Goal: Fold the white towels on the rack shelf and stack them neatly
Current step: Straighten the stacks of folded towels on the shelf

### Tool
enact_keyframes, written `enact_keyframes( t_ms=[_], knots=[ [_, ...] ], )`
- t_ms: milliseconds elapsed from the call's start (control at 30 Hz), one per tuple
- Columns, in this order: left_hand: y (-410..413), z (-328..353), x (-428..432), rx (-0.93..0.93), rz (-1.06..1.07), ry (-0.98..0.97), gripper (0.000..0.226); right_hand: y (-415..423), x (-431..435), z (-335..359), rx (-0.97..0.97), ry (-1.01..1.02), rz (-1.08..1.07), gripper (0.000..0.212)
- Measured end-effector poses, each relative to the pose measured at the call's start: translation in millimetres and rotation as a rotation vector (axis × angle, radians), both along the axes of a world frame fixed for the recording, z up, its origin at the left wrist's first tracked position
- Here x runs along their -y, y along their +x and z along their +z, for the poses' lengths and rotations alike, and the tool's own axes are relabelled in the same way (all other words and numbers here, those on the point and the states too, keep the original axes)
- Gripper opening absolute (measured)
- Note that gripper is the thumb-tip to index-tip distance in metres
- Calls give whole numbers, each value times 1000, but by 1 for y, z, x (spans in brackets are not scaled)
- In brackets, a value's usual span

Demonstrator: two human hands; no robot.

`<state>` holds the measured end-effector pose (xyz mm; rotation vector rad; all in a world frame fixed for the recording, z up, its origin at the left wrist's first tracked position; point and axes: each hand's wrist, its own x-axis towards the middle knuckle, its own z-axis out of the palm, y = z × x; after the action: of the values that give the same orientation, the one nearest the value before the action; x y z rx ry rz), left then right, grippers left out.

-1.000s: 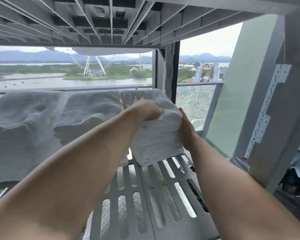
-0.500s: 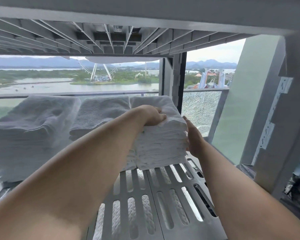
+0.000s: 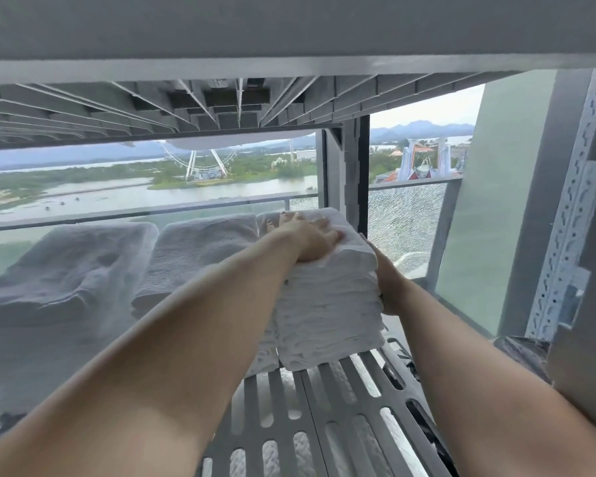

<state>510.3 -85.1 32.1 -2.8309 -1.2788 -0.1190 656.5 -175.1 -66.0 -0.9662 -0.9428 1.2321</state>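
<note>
Grey slotted metal forms the rack shelf [image 3: 315, 407], which runs from the near edge to the far window, with a second ribbed shelf [image 3: 186, 108] overhead and one perforated upright [image 3: 565, 218] at the right. White towelling shows through the slots from below.

Three stacks of folded white towels stand side by side across the far half of the shelf. The left stack [image 3: 66, 270] and the middle stack [image 3: 203, 249] look soft and greyish, with rounded folds on top and blurred edges. The right stack [image 3: 327, 315] is brighter and square-sided. Its near face shows many thin layered edges, too fine to count, and its base sits on the shelf just left of the right edge.

Two bare hands are on that right stack. The left hand [image 3: 307, 235] lies on top with its fingers straight and spread, pressing down. The right hand [image 3: 387, 287] is pressed against the stack's right side. Its fingers are hidden behind the towels, so I cannot tell how they lie.
</note>
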Motion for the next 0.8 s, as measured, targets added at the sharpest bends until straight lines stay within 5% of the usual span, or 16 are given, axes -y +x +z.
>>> enact_keyframes(
  t_ms=[233, 400, 600, 733, 800],
  knots=[
    [22, -13, -19, -52, 75, -75, 75, 1, -20, -2, -52, 124, 12, 25],
    [31, -20, -30, -80, 26, -116, 73, 3, -22, -3, -39, 107, -3, 34],
    [7, 8, -12, 22, -97, -163, 72, 7, 3, 24, 291, -176, -448, 33],
    [-34, 38, -8, 243, -118, -12, 66, -4, 5, 57, 346, -241, -597, 39],
    [-60, 38, -11, 259, -119, 72, 65, -12, 3, 71, 569, -227, -673, 50]
  ],
)
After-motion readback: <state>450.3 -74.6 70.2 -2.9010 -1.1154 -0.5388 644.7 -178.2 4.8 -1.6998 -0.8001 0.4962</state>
